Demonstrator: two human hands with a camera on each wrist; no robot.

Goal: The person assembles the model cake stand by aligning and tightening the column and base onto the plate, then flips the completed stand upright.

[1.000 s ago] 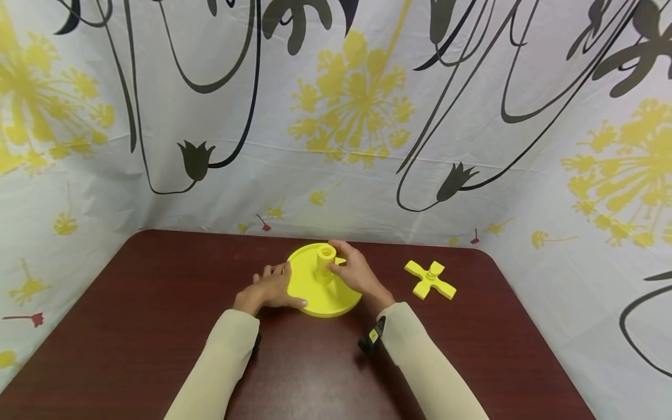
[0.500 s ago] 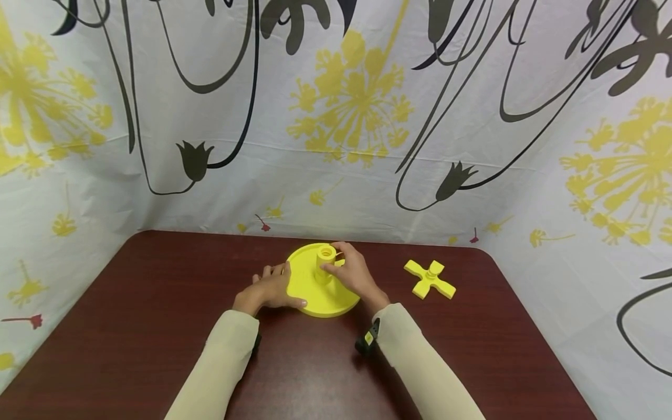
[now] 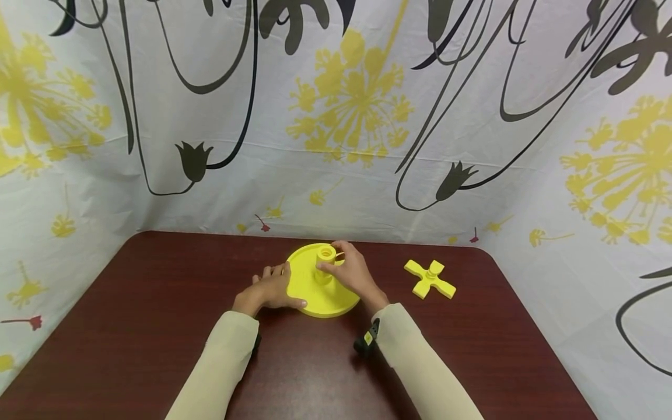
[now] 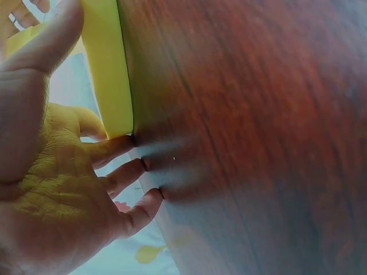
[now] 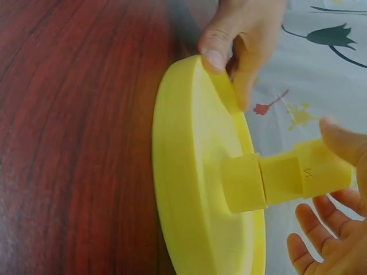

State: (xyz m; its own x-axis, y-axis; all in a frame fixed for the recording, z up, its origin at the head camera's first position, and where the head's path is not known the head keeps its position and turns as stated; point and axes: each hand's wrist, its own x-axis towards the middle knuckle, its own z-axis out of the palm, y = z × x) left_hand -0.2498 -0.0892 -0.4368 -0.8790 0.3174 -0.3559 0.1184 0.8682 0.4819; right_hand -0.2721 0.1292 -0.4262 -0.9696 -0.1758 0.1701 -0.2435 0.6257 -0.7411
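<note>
Plate point(image 3: 315, 304): set flat on the bench point(image 3: 131, 326), far middle; best braced firmly, without rocking.
Post point(image 3: 321, 259): upright at the plate's centre, seemingly being seated; should be turned squarely, without tilt.
Left hand point(image 3: 270, 290): spread wide, the plate's left rim held between thumb and forefinger.
Right hand point(image 3: 357, 271): narrowed, the post pinched by thumb and fingers.

Disc point(image 3: 320, 298), post point(image 5: 281, 179) and cross point(image 3: 433, 279) look like smooth plastic; table point(image 3: 299, 367), glossy grained wood; backdrop point(image 3: 346, 213), thin creased sheeting; sleeves point(image 3: 216, 361), matt cloth.
</note>
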